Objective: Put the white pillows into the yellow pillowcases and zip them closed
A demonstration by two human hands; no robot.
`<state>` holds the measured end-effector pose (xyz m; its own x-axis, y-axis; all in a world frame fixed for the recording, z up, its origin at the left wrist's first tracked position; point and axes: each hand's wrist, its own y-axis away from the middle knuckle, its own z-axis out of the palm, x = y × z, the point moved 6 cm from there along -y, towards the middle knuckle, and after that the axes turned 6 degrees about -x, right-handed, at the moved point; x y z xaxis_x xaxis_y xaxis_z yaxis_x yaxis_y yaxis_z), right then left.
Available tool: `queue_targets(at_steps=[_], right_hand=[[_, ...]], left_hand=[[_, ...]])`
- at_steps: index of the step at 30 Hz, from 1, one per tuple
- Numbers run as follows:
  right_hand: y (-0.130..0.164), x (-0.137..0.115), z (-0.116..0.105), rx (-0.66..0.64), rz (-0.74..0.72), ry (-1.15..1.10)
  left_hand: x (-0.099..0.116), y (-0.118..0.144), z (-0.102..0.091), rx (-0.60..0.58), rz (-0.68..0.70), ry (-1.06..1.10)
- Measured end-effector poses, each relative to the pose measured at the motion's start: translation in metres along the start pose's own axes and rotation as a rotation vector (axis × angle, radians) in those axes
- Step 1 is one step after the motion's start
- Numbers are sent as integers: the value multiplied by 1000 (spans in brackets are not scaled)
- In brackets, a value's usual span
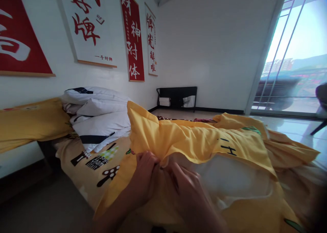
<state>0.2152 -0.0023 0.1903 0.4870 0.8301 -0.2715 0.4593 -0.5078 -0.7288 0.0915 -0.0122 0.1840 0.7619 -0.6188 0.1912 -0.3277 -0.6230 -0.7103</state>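
Note:
A yellow pillowcase (194,134) with dark lettering lies in front of me, its side opening gaping. Through the gap shows a white pillow (235,175). My left hand (145,171) is closed on the edge of the opening near its left end. Close beside it, my right hand (184,181) pinches the same edge, thumb and fingers together at what looks like a zipper; the small part between the fingers is too hidden to be sure. The lower part of the pillowcase is dark and partly covered by my forearms.
A beige patterned blanket (87,168) covers the bed below. White pillows (99,120) are stacked at the left, beside another yellow pillow (33,122). More yellow cloth (288,144) lies to the right. A black folded frame (176,98) leans on the far wall, left of a glass door (288,55).

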Motion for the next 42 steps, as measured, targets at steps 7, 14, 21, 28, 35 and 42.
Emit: queue_targets(at_steps=[7, 14, 21, 28, 35, 42], right_hand=[[1, -7, 5, 19, -37, 0], [4, -13, -2, 236, -4, 127], [6, -6, 3, 261, 89, 220], [-5, 1, 5, 51, 48, -149], [-1, -3, 8, 29, 38, -158], [-1, -5, 8, 37, 18, -156]], left_hand=[[8, 4, -3, 145, 66, -247], [19, 7, -2, 210, 61, -339], [24, 6, 4, 258, 89, -439], [10, 1, -8, 215, -81, -176], [6, 5, -15, 363, -77, -195], [13, 15, -20, 310, 190, -392]])
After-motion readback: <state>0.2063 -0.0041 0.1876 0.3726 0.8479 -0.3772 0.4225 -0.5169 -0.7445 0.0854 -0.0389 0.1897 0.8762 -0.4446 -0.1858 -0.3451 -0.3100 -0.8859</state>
